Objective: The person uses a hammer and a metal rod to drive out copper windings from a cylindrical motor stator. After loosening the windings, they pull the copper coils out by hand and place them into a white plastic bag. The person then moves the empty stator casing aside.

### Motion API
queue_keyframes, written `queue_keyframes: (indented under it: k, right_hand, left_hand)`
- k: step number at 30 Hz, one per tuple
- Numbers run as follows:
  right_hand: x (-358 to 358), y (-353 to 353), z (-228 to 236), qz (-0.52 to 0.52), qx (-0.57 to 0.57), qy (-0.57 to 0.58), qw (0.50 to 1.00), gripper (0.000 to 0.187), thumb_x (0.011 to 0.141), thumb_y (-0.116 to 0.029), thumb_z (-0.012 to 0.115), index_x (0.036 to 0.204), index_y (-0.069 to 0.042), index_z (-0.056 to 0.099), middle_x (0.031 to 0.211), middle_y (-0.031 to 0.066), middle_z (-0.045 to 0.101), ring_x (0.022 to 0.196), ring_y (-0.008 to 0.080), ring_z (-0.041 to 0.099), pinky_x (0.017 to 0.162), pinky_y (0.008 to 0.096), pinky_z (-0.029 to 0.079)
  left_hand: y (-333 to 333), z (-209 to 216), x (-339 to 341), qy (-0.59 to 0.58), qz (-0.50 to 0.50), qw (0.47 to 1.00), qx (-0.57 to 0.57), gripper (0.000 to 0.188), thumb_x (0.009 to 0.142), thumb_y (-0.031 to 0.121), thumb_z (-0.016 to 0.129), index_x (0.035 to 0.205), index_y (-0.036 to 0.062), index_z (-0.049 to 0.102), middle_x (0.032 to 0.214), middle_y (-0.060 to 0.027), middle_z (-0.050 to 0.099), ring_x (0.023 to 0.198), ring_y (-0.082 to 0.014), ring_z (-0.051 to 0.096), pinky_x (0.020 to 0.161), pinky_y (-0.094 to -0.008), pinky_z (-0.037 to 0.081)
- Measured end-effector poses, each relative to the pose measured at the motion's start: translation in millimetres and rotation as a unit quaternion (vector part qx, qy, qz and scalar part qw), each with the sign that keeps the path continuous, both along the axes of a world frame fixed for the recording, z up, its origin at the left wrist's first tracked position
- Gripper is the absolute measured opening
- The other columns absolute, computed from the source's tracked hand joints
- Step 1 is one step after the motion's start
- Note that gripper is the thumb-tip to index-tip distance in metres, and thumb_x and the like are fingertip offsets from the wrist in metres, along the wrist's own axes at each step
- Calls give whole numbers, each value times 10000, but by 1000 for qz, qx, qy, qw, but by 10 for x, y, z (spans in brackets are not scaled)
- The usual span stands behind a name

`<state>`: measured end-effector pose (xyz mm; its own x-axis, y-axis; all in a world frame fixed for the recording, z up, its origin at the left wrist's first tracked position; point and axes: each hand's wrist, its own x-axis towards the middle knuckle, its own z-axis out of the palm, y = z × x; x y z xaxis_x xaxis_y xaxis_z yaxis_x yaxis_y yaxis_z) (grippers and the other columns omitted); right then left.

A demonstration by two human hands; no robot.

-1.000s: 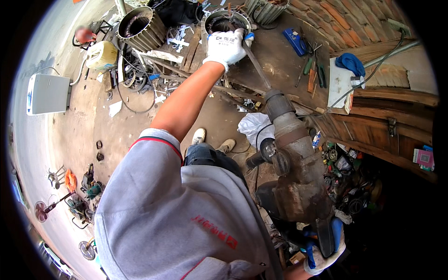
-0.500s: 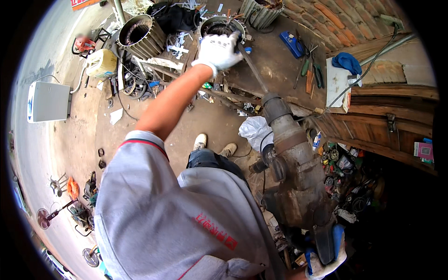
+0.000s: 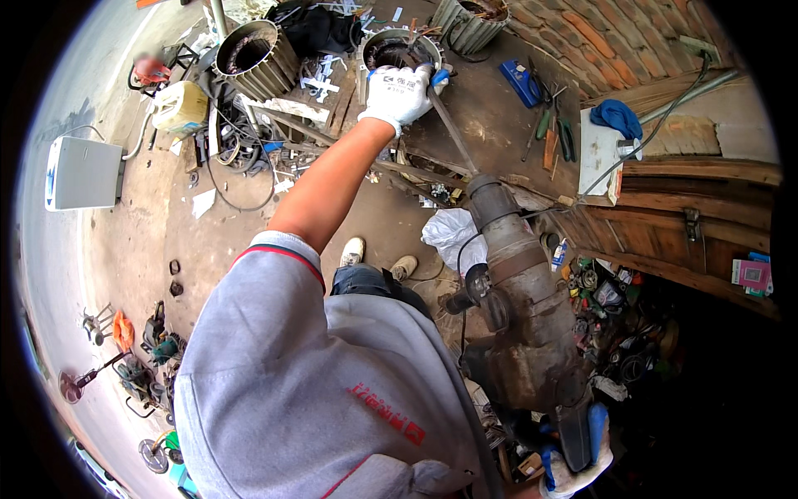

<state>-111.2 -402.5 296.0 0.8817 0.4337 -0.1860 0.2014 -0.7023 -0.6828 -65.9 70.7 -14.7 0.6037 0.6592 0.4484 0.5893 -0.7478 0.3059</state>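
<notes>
Motor housings, ribbed and round, stand on the floor [image 3: 224, 241] ahead: three can be counted, one at the left [image 3: 249, 58], one in the middle [image 3: 397, 51] and one cut off by the top edge [image 3: 470, 17]. The middle housing holds dark windings; what fills the other two is hard to make out. A white-gloved left hand [image 3: 401, 93] reaches out on a bare forearm and is closed around the far end of a long metal chisel bit [image 3: 449, 125], right at the middle housing's rim. That bit runs back into a heavy, grimy demolition hammer [image 3: 524, 308] that lies slanted toward the lower right. The right hand [image 3: 578, 453], also gloved, wraps the hammer's rear grip, partly cut off at the bottom edge. One yellowish jug [image 3: 180, 106] sits near the left housing, its contents unseen. A blue cloth [image 3: 617, 116] lies on the wooden counter [image 3: 706, 166]. Clutter under the counter is too dark to identify.
</notes>
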Motion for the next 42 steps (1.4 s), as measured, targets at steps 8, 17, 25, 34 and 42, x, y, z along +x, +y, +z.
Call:
queue_keyframes:
  k: [8, 17, 25, 34, 42]
  right_hand:
    - [161, 307, 84, 129, -25, -196, 972, 607, 652, -195, 701, 1140, 140, 564, 952, 241, 652, 720, 275, 637, 649, 340, 516]
    - [293, 356, 69, 122, -17, -191, 974, 620, 666, -281, 697, 1085, 160, 579, 974, 264, 650, 829, 323, 650, 741, 376, 523]
    - [260, 337, 28, 104, 0, -195, 975, 615, 671, -290, 694, 1076, 159, 584, 977, 271, 648, 844, 333, 650, 750, 388, 524]
    - [265, 242, -125, 111, 65, -206, 970, 606, 653, -204, 706, 1089, 188, 553, 1012, 300, 629, 898, 370, 642, 820, 421, 519]
    - [165, 293, -199, 120, 53, -191, 973, 581, 582, -49, 702, 1085, 197, 550, 1029, 304, 621, 884, 355, 642, 814, 392, 520]
  left_hand:
    - [-3, 20, 7, -11, 17, 1000, -15, 419, 850, 490, 531, 998, 128, 680, 711, -137, 669, 656, -313, 643, 666, -405, 492]
    - [-48, 126, 7, -3, 47, 998, -36, 398, 846, 480, 535, 948, 124, 683, 716, -133, 669, 653, -315, 644, 649, -412, 495]
    - [-34, 103, 47, -29, 44, 998, -18, 356, 857, 444, 531, 920, 126, 679, 660, -139, 651, 612, -316, 637, 602, -420, 493]
    - [-46, 150, 54, -20, 40, 998, -43, 341, 862, 422, 532, 927, 118, 670, 680, -140, 656, 619, -325, 636, 611, -428, 497]
    - [-9, 135, 9, -20, 27, 998, -58, 339, 875, 413, 518, 925, 112, 663, 682, -136, 654, 645, -331, 642, 626, -431, 499]
